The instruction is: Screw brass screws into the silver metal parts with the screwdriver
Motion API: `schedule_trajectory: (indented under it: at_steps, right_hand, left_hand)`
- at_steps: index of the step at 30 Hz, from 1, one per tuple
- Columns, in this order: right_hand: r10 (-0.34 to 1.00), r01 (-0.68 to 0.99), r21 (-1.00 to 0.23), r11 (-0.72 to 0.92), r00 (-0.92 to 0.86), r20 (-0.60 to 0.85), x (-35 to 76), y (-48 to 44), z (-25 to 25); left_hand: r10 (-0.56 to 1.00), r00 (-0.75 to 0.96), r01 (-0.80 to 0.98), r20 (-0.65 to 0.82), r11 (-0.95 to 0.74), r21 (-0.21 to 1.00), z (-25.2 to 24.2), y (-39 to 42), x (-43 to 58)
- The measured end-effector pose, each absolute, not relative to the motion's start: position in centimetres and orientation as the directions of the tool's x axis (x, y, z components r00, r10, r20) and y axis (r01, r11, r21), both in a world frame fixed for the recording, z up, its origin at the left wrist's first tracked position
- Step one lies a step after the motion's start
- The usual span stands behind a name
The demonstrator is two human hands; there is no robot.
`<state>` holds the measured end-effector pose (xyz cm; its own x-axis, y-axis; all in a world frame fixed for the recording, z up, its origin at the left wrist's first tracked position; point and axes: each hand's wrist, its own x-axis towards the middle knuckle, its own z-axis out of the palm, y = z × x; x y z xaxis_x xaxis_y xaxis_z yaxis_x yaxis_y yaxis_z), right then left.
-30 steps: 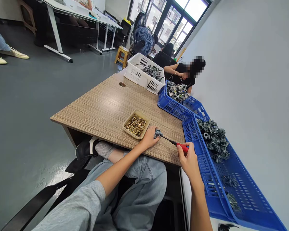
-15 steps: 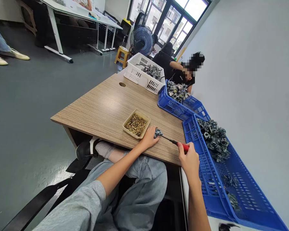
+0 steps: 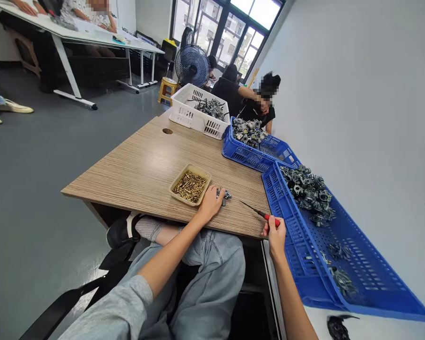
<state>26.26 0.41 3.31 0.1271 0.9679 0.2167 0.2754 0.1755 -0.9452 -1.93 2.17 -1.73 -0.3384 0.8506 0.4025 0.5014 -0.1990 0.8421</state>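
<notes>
My left hand [image 3: 211,202] is closed around a small grey metal fitting [image 3: 227,194] on the wooden table [image 3: 134,165], partly hidden by the fingers. In my right hand [image 3: 276,232] is a screwdriver with a red and black handle [image 3: 272,219]. Its thin dark shaft points left toward the fitting, and the tip is apart from it, just over the tabletop. Beside my left hand stands a cream plastic tub [image 3: 173,192] holding many small brass-coloured screws [image 3: 190,186].
Blue crates [image 3: 304,255] [image 3: 255,163] with grey metal fittings line the table's right side. A white crate [image 3: 180,111] of metal parts stands at the far end. Beyond it are a fan [image 3: 193,66], a yellow stool [image 3: 167,89] and a person in black [image 3: 250,106].
My right hand has drawn the screwdriver back, so its tip has left the fitting. The left hand keeps hold of the fitting. The camera view has shifted slightly.
</notes>
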Motion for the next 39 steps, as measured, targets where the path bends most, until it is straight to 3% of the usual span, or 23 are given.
schedule_trajectory:
  at_steps: [6, 13, 22, 28, 34, 39]
  right_hand:
    - [0.978, 0.085, -0.989, 0.121, 0.158, 0.133, 27.9, 0.8, 0.2]
    - [0.984, 0.025, -0.995, 0.100, 0.146, 0.103, 28.9, 1.5, -1.4]
    - [0.982, 0.052, -0.991, 0.123, 0.138, 0.129, 28.9, 1.2, -1.5]
    - [0.978, 0.127, -0.982, 0.142, 0.136, 0.159, 28.6, 0.9, -1.1]
    - [0.988, 0.208, -0.969, 0.134, 0.048, 0.147, 27.8, 0.2, 1.2]
    - [0.979, 0.229, -0.962, 0.150, 0.101, 0.177, 26.7, -1.9, 3.5]
  left_hand:
    - [0.887, -0.263, 0.613, 0.380, -0.150, 0.775, -1.2, 1.8, -2.0]
    - [0.909, -0.196, 0.636, 0.367, -0.168, 0.754, -0.8, 1.5, -1.9]
    - [0.925, -0.159, 0.607, 0.346, -0.184, 0.773, -0.5, 1.0, -1.9]
    - [0.884, -0.068, 0.622, 0.463, -0.325, 0.712, -0.9, 1.0, -1.9]
    - [0.901, -0.004, 0.675, 0.433, -0.317, 0.666, -0.8, 0.6, -2.0]
    - [0.904, -0.017, 0.664, 0.428, -0.310, 0.681, -0.7, 0.4, -1.9]
